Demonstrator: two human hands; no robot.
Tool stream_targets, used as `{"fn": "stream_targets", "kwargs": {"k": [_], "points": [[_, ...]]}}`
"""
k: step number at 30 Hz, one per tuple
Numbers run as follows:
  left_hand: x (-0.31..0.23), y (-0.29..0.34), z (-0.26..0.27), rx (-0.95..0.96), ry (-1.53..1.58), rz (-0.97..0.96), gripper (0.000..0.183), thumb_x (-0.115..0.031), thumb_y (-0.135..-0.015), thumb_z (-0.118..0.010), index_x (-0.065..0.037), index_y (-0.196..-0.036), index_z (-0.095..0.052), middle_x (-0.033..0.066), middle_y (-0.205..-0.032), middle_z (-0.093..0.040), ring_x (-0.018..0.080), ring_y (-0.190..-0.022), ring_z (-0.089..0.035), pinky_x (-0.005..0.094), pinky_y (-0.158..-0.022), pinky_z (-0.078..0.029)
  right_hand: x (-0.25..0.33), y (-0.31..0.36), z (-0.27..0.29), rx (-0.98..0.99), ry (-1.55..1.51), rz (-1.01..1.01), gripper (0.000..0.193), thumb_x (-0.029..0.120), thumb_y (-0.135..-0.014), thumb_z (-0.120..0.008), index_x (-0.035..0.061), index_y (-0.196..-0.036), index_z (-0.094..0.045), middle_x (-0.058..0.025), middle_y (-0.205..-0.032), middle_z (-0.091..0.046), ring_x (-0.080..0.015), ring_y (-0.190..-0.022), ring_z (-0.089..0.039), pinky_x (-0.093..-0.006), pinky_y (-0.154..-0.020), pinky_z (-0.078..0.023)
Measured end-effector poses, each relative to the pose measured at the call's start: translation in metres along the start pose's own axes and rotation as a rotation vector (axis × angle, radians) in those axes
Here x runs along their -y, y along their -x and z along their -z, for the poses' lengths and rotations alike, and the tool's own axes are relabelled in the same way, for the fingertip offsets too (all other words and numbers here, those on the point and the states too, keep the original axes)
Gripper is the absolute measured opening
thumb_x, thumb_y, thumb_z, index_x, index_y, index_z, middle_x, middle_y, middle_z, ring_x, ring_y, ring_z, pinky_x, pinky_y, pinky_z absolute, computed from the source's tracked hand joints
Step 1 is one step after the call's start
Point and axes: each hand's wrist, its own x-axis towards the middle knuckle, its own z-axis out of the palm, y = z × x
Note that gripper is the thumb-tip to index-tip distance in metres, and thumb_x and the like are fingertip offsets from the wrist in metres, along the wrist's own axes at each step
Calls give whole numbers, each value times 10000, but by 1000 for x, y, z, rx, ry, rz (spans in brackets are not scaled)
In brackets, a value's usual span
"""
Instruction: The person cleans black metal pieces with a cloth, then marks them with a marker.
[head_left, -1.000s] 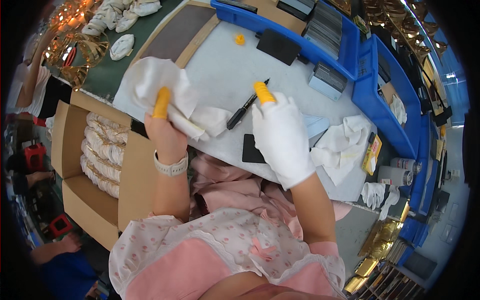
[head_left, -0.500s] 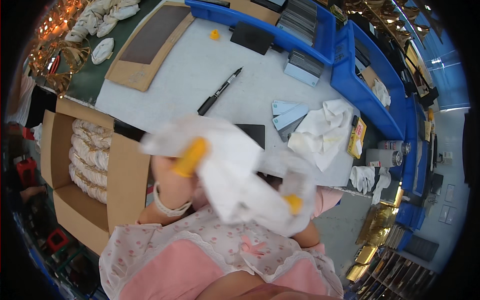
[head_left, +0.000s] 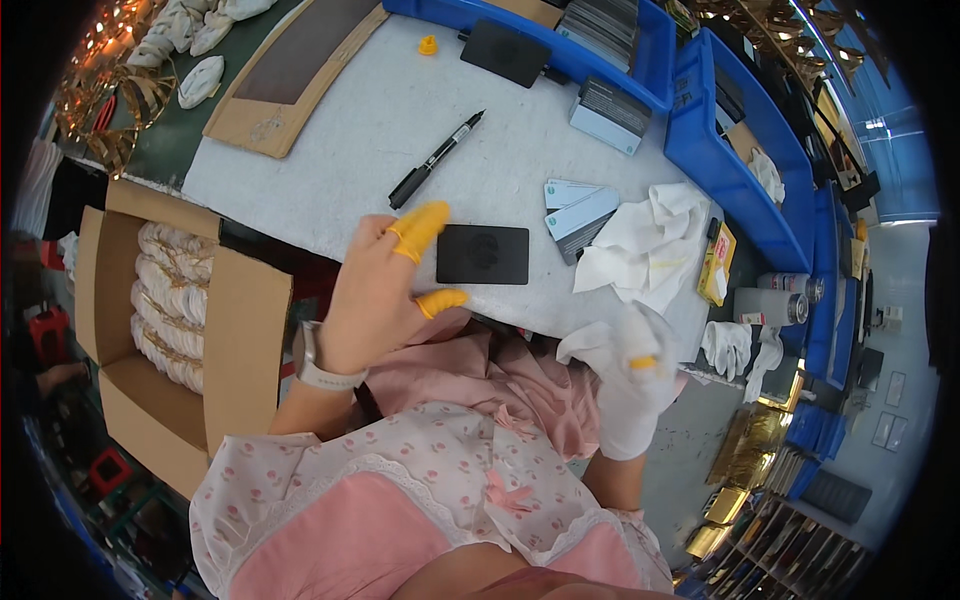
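Observation:
A thin black rectangular card (head_left: 483, 255) lies flat near the front edge of the table. Just left of it is my left hand (head_left: 375, 285), open and holding nothing, with yellow finger cots on its thumb and a finger. My right hand (head_left: 642, 363) grips a white cloth (head_left: 625, 415) off to the right, at the table's front edge. The cloth hides most of that hand; a bit of yellow finger cot shows. Beyond the card lies a black marker pen (head_left: 437, 160).
A crumpled white cloth (head_left: 645, 240), light-blue cards (head_left: 580, 212) and a yellow box (head_left: 717, 265) lie at right. Blue bins (head_left: 740, 170) line the back and right. An open carton (head_left: 245, 350) of white bundles stands at left. White gloves (head_left: 725, 348) rest near the right corner.
The white cloth was stretched between both hands in front of me. My left hand has let go of it and opened beside the card; my right hand has carried it right.

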Motion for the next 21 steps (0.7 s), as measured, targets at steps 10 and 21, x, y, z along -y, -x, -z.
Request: {"fn": "stream_targets", "kwargs": {"k": [10,21], "points": [[26,5,-3,74,33,-29,767,-343,-558,-791,-49,-1215,-528,59,-918,-614,276,-957,-481,376,-807,-363,-4,-19,-6,318,833,562,318,71,-704,-660,-18,-995,-567,-186,-1188,-500,-356,-950,-505,-408,-806,-422],[29,8,-8,45,60,-36,797,-307,-551,-789,-78,-1256,-499,0,-963,-608,226,-917,-481,358,-745,-336,19,-18,-86,655,614,518,513,88,-743,-585,26,-1242,-482,-149,-1114,-552,-303,-832,-542,-389,-756,-437]]}}
